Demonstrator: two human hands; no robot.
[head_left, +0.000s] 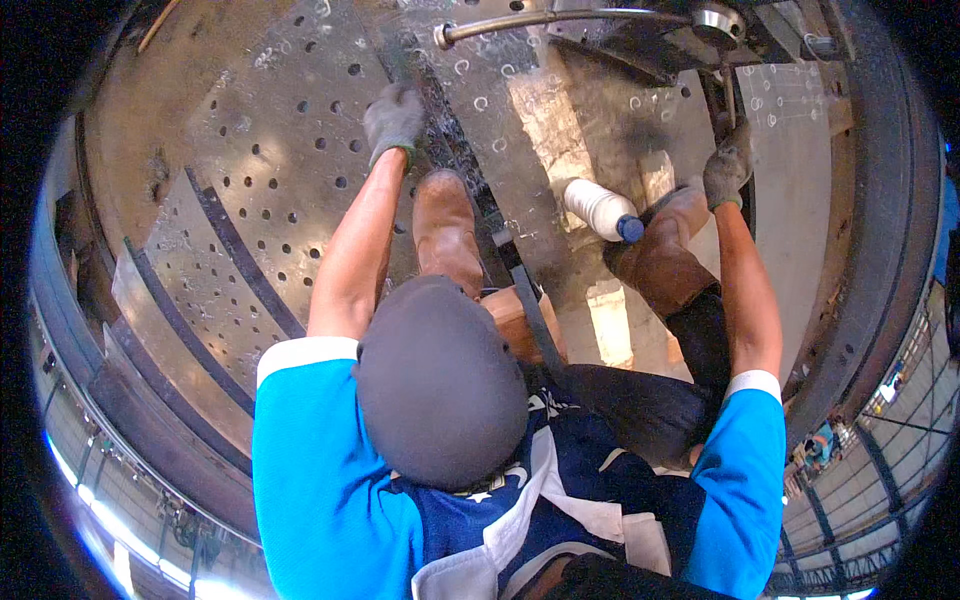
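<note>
Altogether two hands (395, 120) (728, 174), two boots (447, 228) (662, 258), one bottle (598, 208).

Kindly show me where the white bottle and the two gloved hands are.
White bottle (599, 209): head view, middle of its body.
Left hand (393, 120): head view, back of the glove.
Right hand (727, 173): head view, back of the glove.

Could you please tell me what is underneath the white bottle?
The white bottle appears to lie on its side on the metal surface, its blue cap near the right boot. The patch directly beneath is covered and cannot be seen.
</note>
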